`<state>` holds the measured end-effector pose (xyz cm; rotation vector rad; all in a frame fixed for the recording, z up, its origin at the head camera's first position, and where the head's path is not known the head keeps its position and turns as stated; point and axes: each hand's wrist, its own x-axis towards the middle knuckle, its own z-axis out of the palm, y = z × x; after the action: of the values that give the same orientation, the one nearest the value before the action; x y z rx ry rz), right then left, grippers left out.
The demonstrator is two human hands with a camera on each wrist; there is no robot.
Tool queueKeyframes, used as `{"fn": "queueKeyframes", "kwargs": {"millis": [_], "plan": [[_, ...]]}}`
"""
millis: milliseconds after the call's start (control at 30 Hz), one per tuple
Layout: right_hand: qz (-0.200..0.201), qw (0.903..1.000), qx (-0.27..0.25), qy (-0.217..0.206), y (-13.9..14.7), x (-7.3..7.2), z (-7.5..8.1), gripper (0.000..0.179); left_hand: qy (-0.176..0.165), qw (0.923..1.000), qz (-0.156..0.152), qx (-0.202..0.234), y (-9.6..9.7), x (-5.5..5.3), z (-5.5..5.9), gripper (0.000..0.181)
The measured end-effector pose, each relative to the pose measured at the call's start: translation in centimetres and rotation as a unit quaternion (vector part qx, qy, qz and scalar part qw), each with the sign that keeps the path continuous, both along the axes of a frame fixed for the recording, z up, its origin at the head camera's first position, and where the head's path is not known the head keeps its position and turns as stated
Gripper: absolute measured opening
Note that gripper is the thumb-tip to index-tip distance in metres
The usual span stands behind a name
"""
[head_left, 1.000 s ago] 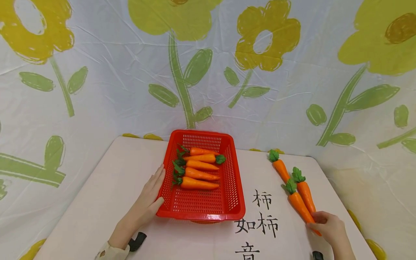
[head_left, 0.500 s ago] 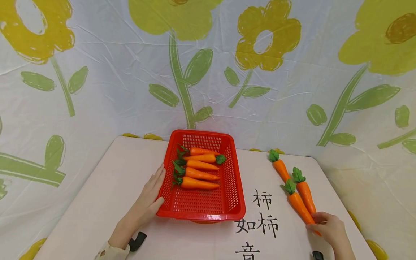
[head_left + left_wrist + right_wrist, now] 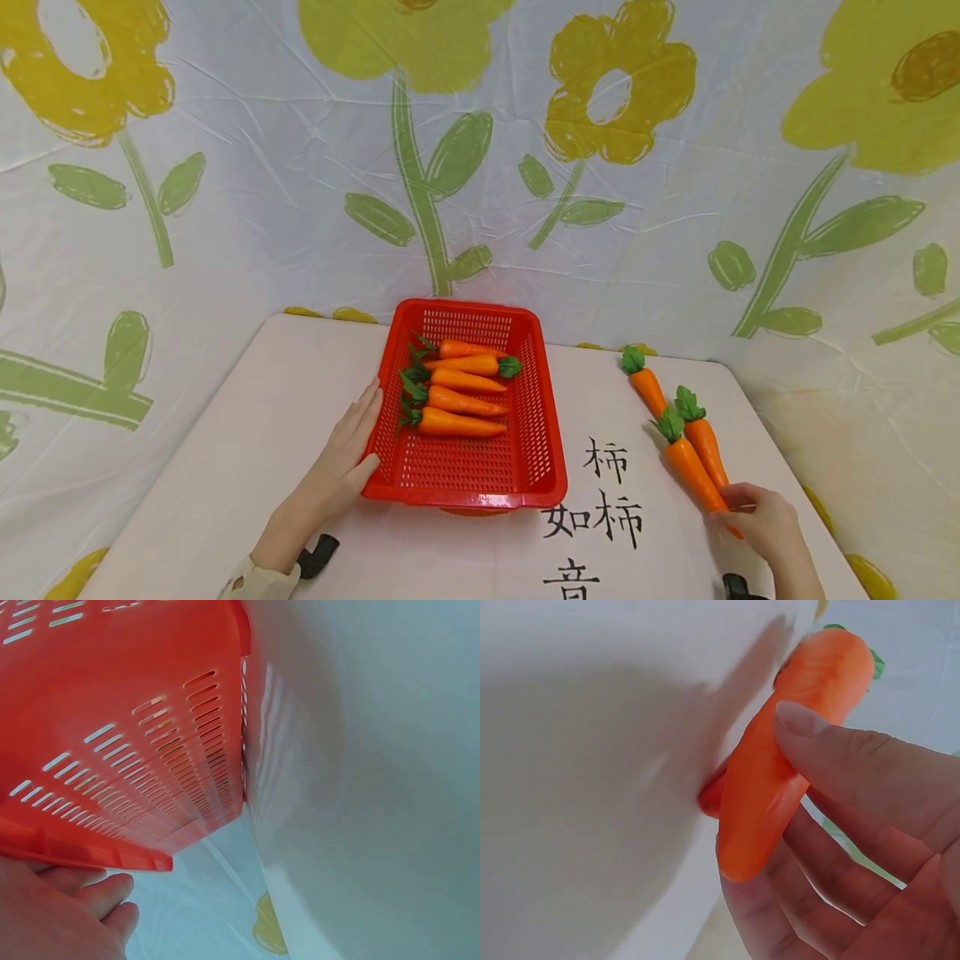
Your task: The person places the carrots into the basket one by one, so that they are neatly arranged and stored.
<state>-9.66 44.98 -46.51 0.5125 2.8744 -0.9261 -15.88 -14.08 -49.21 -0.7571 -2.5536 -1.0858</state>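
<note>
A red perforated plastic basket (image 3: 525, 492) stands on the table with several orange carrots (image 3: 462, 423) lying crosswise in it, leafy tops mostly to the left. My left hand (image 3: 341, 454) rests against the basket's left side, fingers straight along the outer wall and thumb at the near corner. In the left wrist view its fingers (image 3: 105, 896) lie by the rim. My right hand (image 3: 767, 523) pinches one carrot (image 3: 693, 475) near its narrow tip, between thumb and fingers. In the right wrist view, this carrot (image 3: 761, 795) hides most of another one behind it.
Two more carrots lie at the right: one beside the held carrot (image 3: 705, 446), one farther back (image 3: 648, 390). Black characters (image 3: 618, 517) mark the pale table (image 3: 225, 433). A flower-patterned cloth (image 3: 300, 167) hangs behind and at both sides.
My right hand and the carrot it pinches have shifted slightly up in the head view. My left hand, the basket and the other carrots look the same.
</note>
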Motion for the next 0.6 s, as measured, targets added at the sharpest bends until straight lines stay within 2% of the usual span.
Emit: {"fn": "queueKeyframes", "kwargs": {"millis": [400, 600], "plan": [[0.025, 0.998, 0.007, 0.058, -0.8, -0.5, 1.4, 0.042, -0.003, 1.0, 0.004, 0.0, 0.1, 0.0, 0.0, 0.082], [0.028, 0.9975, 0.008, 0.064, -1.3, -1.3, 2.2, 0.044, -0.001, 1.0, 0.003, 0.002, 0.0, 0.1, 0.1, 0.082]]}}
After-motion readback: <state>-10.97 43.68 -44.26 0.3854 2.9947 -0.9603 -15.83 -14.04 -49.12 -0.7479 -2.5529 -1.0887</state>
